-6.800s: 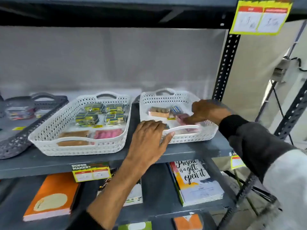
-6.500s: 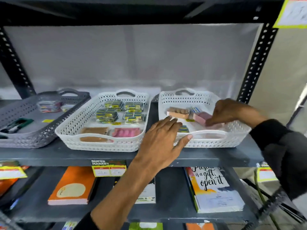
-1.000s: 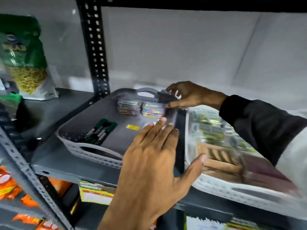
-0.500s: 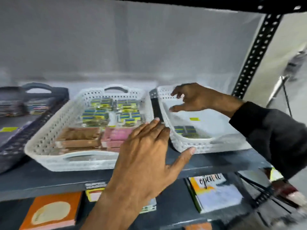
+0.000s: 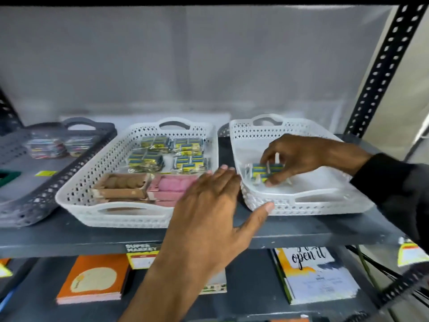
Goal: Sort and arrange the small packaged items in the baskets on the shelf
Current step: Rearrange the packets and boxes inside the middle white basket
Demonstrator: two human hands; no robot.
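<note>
Three baskets stand side by side on a grey shelf. In the right white basket [image 5: 308, 206] my right hand [image 5: 299, 156] is shut on a blue and yellow packet [image 5: 264, 170] wrapped in clear film, low over the basket floor. My left hand [image 5: 213, 205] is flat and open, fingers apart, its fingertips at the gap between the two white baskets and its thumb touching the right basket's front corner. The middle white basket [image 5: 116, 213] holds several blue and yellow packets [image 5: 167, 154], a brown box [image 5: 123, 187] and a pink box [image 5: 171, 185].
A grey basket [image 5: 27, 205] on the left holds stacked colourful packs [image 5: 58, 146]. The shelf's front edge [image 5: 69, 245] carries a yellow price tag [image 5: 141, 255]. Below lie an orange notebook [image 5: 92, 278] and a lettered notebook [image 5: 315, 275]. A black perforated upright [image 5: 380, 66] stands at the right.
My right hand dropped from the far rim of the right basket to the packet near its front and closed on it. The view swung right from the grey basket. My left hand stayed open.
</note>
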